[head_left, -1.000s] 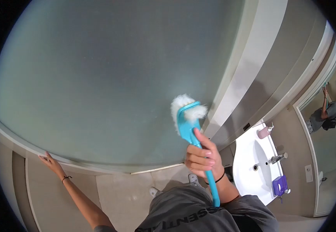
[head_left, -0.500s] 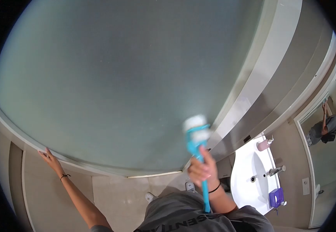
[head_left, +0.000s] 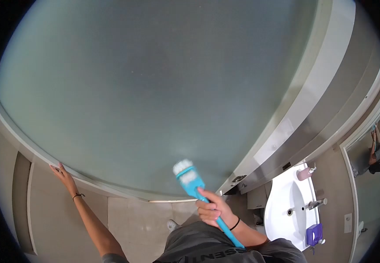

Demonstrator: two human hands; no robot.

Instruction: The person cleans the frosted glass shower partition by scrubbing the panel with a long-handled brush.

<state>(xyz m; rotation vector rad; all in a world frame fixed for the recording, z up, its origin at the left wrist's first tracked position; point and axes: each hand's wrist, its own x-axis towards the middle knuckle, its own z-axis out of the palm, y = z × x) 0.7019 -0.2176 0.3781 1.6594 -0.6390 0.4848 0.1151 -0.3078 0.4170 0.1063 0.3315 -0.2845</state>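
My right hand (head_left: 214, 207) is closed round the blue handle of a brush (head_left: 191, 179). The brush's white fluffy head rests on or close to the lower part of a large frosted glass panel (head_left: 155, 96); contact cannot be made out. At the left, my left hand (head_left: 63, 175) touches the pale frame (head_left: 85, 179) along the panel's edge, its fingers spread and holding nothing.
At the right a white sink (head_left: 285, 190) has a tap (head_left: 317, 204), a pink soap bottle (head_left: 304, 174) and a purple box (head_left: 314, 235). Beyond it a mirror (head_left: 376, 188) shows a person's reflection. A door handle (head_left: 238, 179) sits near the white frame. Tiled floor (head_left: 139, 221) lies below.
My right hand has brought the brush lower and to the left across the panel. My left hand stays on the frame. The view has shifted, so more of the panel shows and the door handle appears.
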